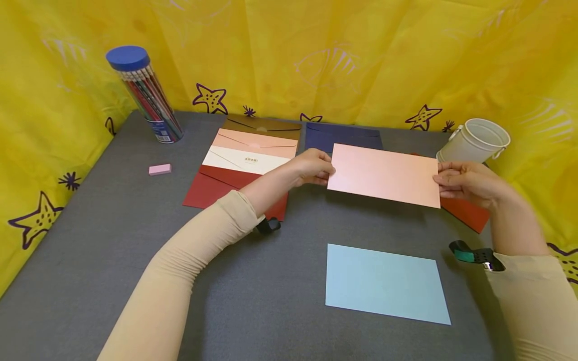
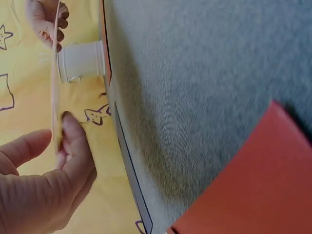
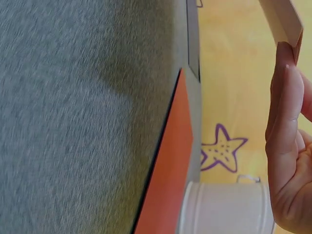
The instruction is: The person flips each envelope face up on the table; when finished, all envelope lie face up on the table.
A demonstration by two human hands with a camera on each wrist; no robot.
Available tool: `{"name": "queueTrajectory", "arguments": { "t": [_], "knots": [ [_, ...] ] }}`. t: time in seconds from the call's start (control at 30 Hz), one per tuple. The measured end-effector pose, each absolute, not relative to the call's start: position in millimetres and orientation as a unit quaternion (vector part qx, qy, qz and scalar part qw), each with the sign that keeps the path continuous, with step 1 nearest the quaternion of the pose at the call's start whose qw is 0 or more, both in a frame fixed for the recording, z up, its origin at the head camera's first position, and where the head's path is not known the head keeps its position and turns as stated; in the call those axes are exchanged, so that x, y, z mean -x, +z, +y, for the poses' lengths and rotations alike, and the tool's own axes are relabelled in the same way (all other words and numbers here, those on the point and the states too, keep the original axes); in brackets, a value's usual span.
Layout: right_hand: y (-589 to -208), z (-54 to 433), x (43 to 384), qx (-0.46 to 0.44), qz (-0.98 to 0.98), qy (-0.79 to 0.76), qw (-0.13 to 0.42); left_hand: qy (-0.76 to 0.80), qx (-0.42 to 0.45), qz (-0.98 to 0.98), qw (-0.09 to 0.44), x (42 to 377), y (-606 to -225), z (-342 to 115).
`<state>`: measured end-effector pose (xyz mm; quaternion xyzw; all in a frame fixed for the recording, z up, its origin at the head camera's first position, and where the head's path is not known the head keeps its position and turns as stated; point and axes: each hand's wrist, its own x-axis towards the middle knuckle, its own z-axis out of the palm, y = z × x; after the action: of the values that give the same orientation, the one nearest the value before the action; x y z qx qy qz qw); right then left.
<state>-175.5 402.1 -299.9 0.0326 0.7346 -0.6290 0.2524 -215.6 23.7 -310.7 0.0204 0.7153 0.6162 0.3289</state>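
**Both hands hold the pink envelope [image 1: 384, 175] up by its short ends**

The left hand [image 1: 313, 168] pinches one short end, thumb against fingers, and the right hand [image 1: 469, 181] pinches the opposite one. Between them the envelope hangs clear of the table [image 1: 113, 240], its plain face tilted towards the person (any flap is out of sight). It spans the gap without visible sag, so I judge it light and fairly stiff; the smooth paper may slip a little, and corners would crease under a hard squeeze. A gentle pinch midway along each short edge should suit it best.

Nearer the person, a light-blue envelope [image 1: 386, 285] lies flat. An orange-red envelope [image 1: 467, 213] sits partly hidden behind the right hand, near a white bucket [image 1: 474, 145]. Beyond is a navy envelope [image 1: 343, 135]; leftward, an overlapping set of envelopes [image 1: 226, 188].
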Motion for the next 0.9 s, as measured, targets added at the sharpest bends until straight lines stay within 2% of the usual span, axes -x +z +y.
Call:
{"name": "queueTrajectory", "arguments": {
  "t": [0.1,0.33,0.57,0.9],
  "knots": [
    [-297,395,177,-0.026,0.723,-0.646,0.243,0.626,-0.026,0.718,0.304,220,-309,18],
    [-291,375,180,-0.040,0.703,-0.689,0.171,0.633,-0.010,0.732,0.251,231,-304,4],
    [-287,363,185,-0.052,0.679,-0.721,0.124,0.645,-0.009,0.738,0.196,237,-301,-2],
    [-292,353,193,0.006,0.627,-0.772,0.102,0.708,0.017,0.686,0.170,240,-299,-2]
  ]
}}
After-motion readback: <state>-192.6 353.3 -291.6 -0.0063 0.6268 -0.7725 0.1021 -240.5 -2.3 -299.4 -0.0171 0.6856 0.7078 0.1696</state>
